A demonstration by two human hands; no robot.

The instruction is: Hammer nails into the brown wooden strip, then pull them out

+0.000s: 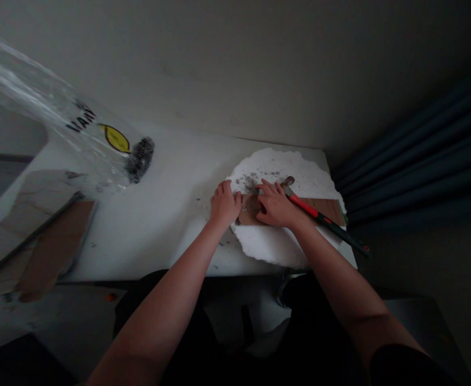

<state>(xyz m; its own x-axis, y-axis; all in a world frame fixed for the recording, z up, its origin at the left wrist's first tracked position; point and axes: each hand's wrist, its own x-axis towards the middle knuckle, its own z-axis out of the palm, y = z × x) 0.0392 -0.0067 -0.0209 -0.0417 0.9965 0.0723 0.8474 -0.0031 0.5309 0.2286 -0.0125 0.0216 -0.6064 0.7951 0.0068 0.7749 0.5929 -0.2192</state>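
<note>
My left hand (pixel 224 204) is at the left end of a wood-grained board (pixel 326 208), its fingers bent and its thumb by the speckled, crumb-covered part. Over the middle of that board is my right hand (pixel 274 203), fingers reaching forward towards grey crumbs (pixel 251 179) and thumb tucked in. I cannot make out anything held in it. A hammer (pixel 323 219) with a red and dark handle lies slantwise across the board, just right of my right hand. Beneath these is a white slab with a ragged edge (pixel 267 247).
A white table (pixel 155 214) carries everything. To the left lie a clear plastic bag (pixel 70 115) with a yellow print and brown board pieces (pixel 56 246). A wall (pixel 219 69) rises behind the table, and a dark curtain (pixel 420 145) hangs at the right.
</note>
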